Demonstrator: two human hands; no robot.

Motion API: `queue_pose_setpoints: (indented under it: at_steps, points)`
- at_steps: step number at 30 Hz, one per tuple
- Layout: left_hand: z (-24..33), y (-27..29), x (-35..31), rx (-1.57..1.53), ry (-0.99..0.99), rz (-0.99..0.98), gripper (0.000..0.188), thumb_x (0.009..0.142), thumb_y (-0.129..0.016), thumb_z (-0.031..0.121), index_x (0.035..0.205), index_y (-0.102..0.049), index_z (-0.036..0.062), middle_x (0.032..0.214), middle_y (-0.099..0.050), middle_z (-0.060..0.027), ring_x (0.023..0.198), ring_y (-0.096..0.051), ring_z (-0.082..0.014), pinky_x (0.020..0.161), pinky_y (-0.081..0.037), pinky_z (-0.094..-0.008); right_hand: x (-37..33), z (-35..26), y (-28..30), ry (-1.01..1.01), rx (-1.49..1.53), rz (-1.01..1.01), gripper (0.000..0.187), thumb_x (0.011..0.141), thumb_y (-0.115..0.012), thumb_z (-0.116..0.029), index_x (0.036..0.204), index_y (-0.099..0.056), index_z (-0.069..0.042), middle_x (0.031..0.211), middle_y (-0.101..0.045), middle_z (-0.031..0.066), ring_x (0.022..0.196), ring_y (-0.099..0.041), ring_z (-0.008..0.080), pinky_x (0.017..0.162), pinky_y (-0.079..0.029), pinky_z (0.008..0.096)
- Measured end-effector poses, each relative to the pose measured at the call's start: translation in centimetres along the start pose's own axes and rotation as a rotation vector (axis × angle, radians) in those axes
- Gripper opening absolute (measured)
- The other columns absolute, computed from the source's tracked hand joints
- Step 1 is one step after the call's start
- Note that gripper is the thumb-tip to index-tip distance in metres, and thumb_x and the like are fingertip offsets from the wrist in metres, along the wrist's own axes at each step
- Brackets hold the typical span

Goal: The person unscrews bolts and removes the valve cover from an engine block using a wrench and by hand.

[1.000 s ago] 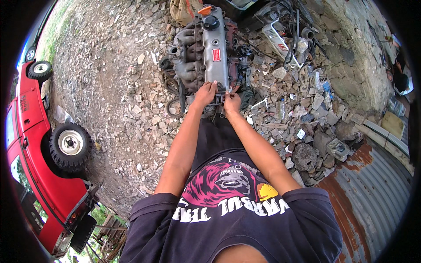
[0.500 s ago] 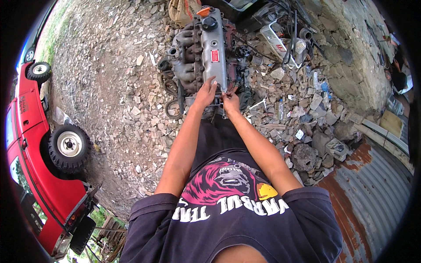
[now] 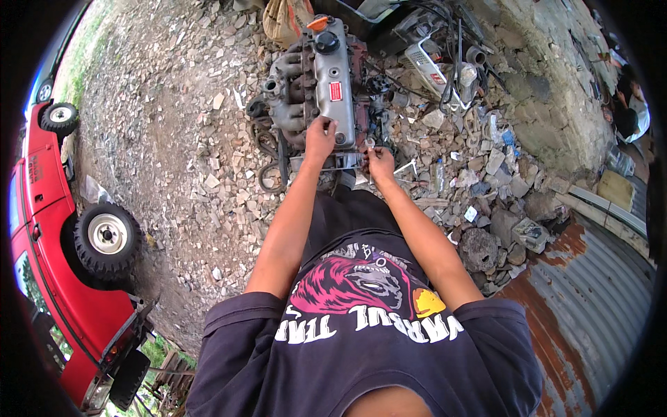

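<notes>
A car engine (image 3: pixel 295 90) with a long silver valve cover (image 3: pixel 332 69) stands on the stony ground in front of me. My left hand (image 3: pixel 321 139) is at the cover's near left edge, its fingers curled in against the metal; whatever is between them is hidden. Just off the near right corner of the cover, my right hand (image 3: pixel 380 165) is closed round a small spanner (image 3: pixel 370 143), whose shiny end shows above the fingers. A black filler cap (image 3: pixel 326 43) and an orange piece (image 3: pixel 317 24) sit at the cover's far end.
Another spanner (image 3: pixel 405 167) and a plastic bottle (image 3: pixel 440 174) lie on the rubble to the right. Beyond them are a white plastic crate (image 3: pixel 424 66), a stone wall (image 3: pixel 535 76) and rusty corrugated sheet (image 3: pixel 556 306). A red vehicle (image 3: pixel 52 201) is parked at left.
My left hand has moved slightly forward along the cover's left edge, its fingers now more curled. My right hand has drawn right, away from the cover's near end, with the spanner.
</notes>
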State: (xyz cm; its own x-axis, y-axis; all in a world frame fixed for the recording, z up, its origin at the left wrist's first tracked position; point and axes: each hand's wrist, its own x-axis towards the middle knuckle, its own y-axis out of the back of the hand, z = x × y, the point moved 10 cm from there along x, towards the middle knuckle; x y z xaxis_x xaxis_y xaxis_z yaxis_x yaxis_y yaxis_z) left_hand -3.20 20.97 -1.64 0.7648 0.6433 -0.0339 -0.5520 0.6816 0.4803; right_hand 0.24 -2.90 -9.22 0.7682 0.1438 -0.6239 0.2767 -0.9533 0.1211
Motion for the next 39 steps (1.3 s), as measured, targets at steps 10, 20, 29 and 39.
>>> queue_pose_setpoints:
  at_steps: [10,20,29,39]
  points:
    - [-5.5,2.1,-6.0,-0.693,0.657,-0.061,0.022,0.093,-0.055,0.021,0.099,-0.063,0.0005,0.082,-0.065,-0.0061,0.07,-0.065,-0.0156,0.059,-0.053,-0.0294,-1.0,-7.6,-4.9,0.425,-0.691,-0.128,0.056,0.075,-0.08,-0.044,0.11,-0.064,-0.003,0.097,-0.07,0.0204,0.097,-0.066,0.0382,0.086,-0.051,0.0471]
    - [-5.9,1.9,-15.2,-0.696,0.811,-0.174,0.02,0.097,-0.05,0.018,0.106,-0.061,0.0043,0.091,-0.066,-0.0056,0.079,-0.066,-0.0159,0.064,-0.054,-0.0315,-0.5,-7.2,-8.6,0.531,-0.872,-0.13,0.05,0.086,-0.071,-0.04,0.121,-0.054,-0.008,0.119,-0.056,0.0155,0.109,-0.06,0.0386,0.086,-0.045,0.0623]
    - [-8.2,5.0,-13.5,-0.657,0.779,-0.138,0.022,0.094,-0.054,0.018,0.105,-0.061,-0.0001,0.093,-0.068,-0.0101,0.079,-0.068,-0.0199,0.066,-0.054,-0.0309,-1.3,-10.0,-8.6,0.68,-0.823,-0.182,0.044,0.085,-0.073,-0.032,0.111,-0.057,-0.001,0.112,-0.056,0.0176,0.101,-0.059,0.0399,0.083,-0.049,0.0466]
    - [-4.3,-0.1,-9.8,-1.101,0.935,-0.182,0.028,0.098,-0.045,0.027,0.108,-0.058,0.0046,0.099,-0.064,-0.011,0.093,-0.062,-0.026,0.086,-0.051,-0.043,-9.4,-17.4,-7.3,0.948,-0.523,-0.236,0.048,0.077,-0.082,-0.027,0.106,-0.062,0.005,0.099,-0.062,0.0182,0.089,-0.063,0.0316,0.078,-0.05,0.0383]
